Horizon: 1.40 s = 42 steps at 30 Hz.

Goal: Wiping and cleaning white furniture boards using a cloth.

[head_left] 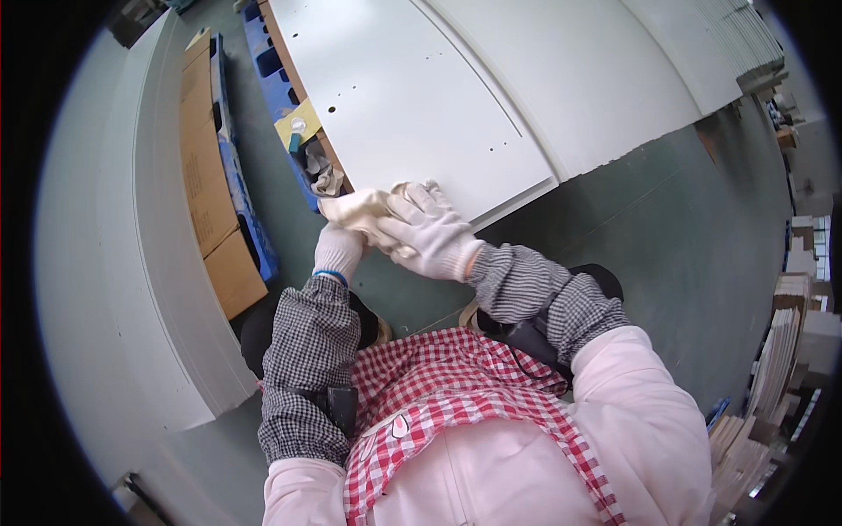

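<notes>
At the frame's centre, both gloved hands, left hand [340, 248] and right hand [427, 230], are clamping a cream cloth [358, 210] onto the white panel's [421, 105] near corner, seemingly with most of its surface left to wipe.

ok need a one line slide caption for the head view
Two white-gloved hands, left and right, press a cream cloth at the corner of a white drilled panel.
</notes>
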Each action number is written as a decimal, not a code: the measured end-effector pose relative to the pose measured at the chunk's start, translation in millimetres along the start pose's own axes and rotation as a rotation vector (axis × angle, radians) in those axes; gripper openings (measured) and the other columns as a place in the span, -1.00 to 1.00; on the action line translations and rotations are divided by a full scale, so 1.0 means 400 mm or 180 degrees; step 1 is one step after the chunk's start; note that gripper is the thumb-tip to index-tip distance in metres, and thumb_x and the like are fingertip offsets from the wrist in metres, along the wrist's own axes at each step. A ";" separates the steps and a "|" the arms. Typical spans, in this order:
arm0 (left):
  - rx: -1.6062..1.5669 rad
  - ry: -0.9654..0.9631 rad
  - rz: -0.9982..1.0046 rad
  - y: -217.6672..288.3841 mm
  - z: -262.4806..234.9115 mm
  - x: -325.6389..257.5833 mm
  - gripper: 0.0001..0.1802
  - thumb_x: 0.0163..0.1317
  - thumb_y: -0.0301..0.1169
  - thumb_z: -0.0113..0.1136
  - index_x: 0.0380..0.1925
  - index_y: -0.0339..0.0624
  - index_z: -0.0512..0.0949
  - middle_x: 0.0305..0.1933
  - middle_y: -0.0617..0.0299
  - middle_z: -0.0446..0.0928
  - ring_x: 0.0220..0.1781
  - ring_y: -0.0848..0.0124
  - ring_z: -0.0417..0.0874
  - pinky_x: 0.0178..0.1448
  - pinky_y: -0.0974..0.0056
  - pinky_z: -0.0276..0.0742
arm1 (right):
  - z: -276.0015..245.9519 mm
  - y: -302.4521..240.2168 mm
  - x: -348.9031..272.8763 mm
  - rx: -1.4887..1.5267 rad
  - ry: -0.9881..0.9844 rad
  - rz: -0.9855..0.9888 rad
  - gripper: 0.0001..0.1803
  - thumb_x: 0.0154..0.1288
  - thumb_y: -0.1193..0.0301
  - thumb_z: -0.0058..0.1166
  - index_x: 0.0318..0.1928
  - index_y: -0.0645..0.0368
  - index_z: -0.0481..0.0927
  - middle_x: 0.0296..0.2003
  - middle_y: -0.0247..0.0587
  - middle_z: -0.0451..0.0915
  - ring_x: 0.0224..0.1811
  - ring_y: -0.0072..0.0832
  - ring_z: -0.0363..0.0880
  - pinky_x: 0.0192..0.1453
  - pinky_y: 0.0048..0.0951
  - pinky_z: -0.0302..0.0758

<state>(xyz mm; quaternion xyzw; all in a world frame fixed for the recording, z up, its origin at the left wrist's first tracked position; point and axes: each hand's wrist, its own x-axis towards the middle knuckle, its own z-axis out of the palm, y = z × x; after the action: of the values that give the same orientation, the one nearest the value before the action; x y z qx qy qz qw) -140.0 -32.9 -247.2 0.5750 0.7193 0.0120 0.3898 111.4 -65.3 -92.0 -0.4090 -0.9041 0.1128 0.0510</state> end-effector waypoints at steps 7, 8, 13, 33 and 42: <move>-0.0805 0.0176 0.0002 0.317 -0.107 -0.237 -0.13 0.27 0.10 0.43 0.35 -0.35 0.45 0.23 -0.13 0.64 0.28 0.06 0.66 0.38 0.10 0.53 | -0.027 0.353 -0.191 -0.0891 0.0684 0.2795 -0.19 0.45 -0.11 -0.04 0.53 0.12 0.32 0.54 0.10 0.23 0.61 0.12 0.06 0.68 0.22 -0.09; -0.1111 0.0129 -0.0147 0.319 -0.103 -0.236 -0.11 0.25 0.02 0.44 0.44 -0.28 0.38 0.34 -0.14 0.57 0.37 0.03 0.60 0.44 0.08 0.50 | -0.037 0.324 -0.174 -0.0913 0.0511 0.3019 -0.17 0.44 -0.12 -0.03 0.54 0.12 0.29 0.54 0.12 0.22 0.61 0.16 0.03 0.69 0.23 -0.12; -0.0005 0.0585 0.0777 0.423 -0.185 -0.278 -0.18 0.12 -0.21 0.46 0.40 -0.12 0.43 0.44 -0.04 0.44 0.45 0.03 0.48 0.55 0.06 0.39 | -0.031 0.168 -0.155 -0.0342 -0.0044 0.1251 -0.09 0.37 -0.17 0.09 0.58 0.05 0.28 0.60 0.09 0.15 0.66 0.16 -0.03 0.69 0.27 -0.15; 0.0595 -0.0405 0.2432 0.410 -0.230 -0.250 -0.41 0.17 -0.06 0.37 0.07 -0.25 0.57 0.18 0.06 0.50 0.28 0.05 0.52 0.31 0.01 0.58 | -0.131 0.755 0.562 -0.1063 0.0564 0.2791 -0.36 0.59 -0.08 -0.17 0.55 -0.19 0.34 0.51 -0.14 0.32 0.58 -0.16 0.21 0.68 -0.01 0.01; 0.0089 -0.0410 0.2696 0.388 -0.222 -0.197 -0.40 -0.01 -0.08 0.42 -0.02 -0.21 0.55 0.16 0.09 0.51 0.22 0.11 0.57 0.13 0.14 0.69 | -0.158 0.850 0.978 -0.0903 0.0640 0.3142 -0.37 0.67 -0.10 -0.43 0.56 -0.20 0.31 0.56 -0.08 0.28 0.61 -0.07 0.21 0.68 0.09 0.04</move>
<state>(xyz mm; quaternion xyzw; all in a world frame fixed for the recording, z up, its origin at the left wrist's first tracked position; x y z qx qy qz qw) -61.2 -8.1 -70.1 0.8243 0.3939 0.1253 0.3868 112.4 456.4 -114.2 -0.7981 -0.6007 -0.0401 0.0224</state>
